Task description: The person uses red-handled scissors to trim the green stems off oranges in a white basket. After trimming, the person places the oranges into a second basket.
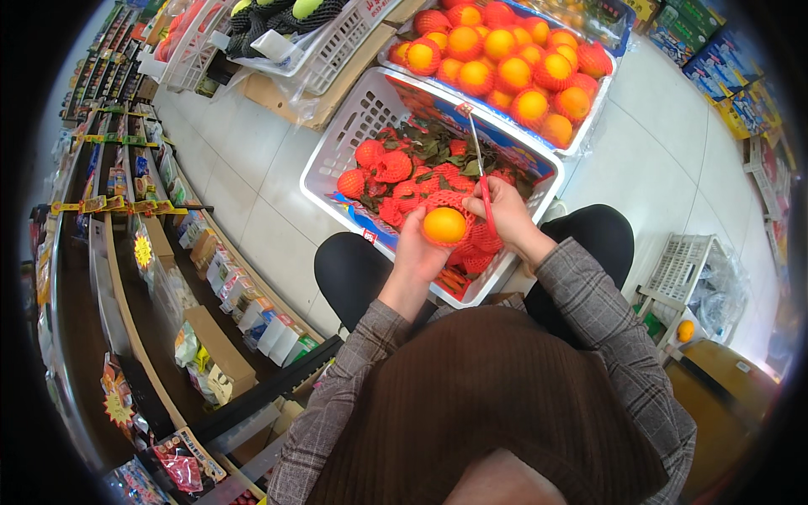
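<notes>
My left hand (420, 249) cups an orange (444, 225) that sits in a red foam net sleeve (445, 201), its bare top showing. Close beside it, my right hand (505, 213) holds a red-handled cutting tool (486, 196), likely scissors, with the narrow metal blade pointing away from me. The right fingertips are at the sleeve's edge; whether they pinch it I cannot tell. Both hands are over a white plastic crate (308, 180) between my knees. Inside it lie netted fruit (394, 166), loose red net sleeves and dark green leaves (435, 148).
Beyond the crate stands a white crate of netted oranges (514, 72). A white basket with black-netted produce (322, 63) is at the upper left. Store shelves (214, 353) curve along the left. At right are a grey basket (682, 268), a single orange (685, 331) and a brown stool (719, 391).
</notes>
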`<act>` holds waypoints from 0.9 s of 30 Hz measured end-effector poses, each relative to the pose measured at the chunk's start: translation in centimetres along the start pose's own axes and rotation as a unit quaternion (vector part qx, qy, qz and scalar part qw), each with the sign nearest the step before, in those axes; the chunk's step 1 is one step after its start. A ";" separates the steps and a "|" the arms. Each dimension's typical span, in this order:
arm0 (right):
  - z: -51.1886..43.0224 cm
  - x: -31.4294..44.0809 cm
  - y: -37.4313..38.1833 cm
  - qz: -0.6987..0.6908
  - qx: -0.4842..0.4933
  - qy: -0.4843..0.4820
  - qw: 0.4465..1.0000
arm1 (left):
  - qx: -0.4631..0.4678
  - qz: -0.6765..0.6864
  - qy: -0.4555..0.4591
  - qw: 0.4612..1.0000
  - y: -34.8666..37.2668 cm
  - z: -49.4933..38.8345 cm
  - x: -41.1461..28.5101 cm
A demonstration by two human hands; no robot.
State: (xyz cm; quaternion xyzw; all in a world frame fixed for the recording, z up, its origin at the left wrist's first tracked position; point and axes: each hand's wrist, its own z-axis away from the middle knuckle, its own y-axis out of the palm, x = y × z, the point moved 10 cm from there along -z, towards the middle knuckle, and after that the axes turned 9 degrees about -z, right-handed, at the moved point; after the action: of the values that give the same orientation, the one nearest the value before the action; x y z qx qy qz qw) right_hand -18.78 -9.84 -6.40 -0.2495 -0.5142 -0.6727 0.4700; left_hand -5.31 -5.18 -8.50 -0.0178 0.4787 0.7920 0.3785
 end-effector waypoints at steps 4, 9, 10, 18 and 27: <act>0.3 0.9 0.3 -0.032 0.005 -0.022 0.999 | -0.002 -0.043 0.066 0.997 -0.1 0.4 -0.8; 1.2 3.7 0.6 0.041 0.000 -0.123 0.992 | 0.101 -0.117 0.117 0.981 3.8 2.2 -1.7; 1.7 4.5 1.0 0.050 0.007 -0.151 0.987 | 0.079 -0.138 0.110 0.981 3.6 2.3 -1.7; 7.7 8.8 5.9 0.335 0.104 -0.405 0.844 | 0.036 -0.261 0.220 0.939 3.0 1.1 -3.9; 9.8 7.3 7.5 0.348 0.170 -0.436 0.812 | 0.053 -0.207 0.168 0.962 5.0 3.2 -3.9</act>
State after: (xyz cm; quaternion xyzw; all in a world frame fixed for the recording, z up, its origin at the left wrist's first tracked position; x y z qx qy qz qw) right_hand -16.73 -3.72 6.37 -0.5949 -0.6505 -0.1865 0.4338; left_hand -4.53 -6.23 -1.55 -0.2297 0.5627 0.6551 0.4488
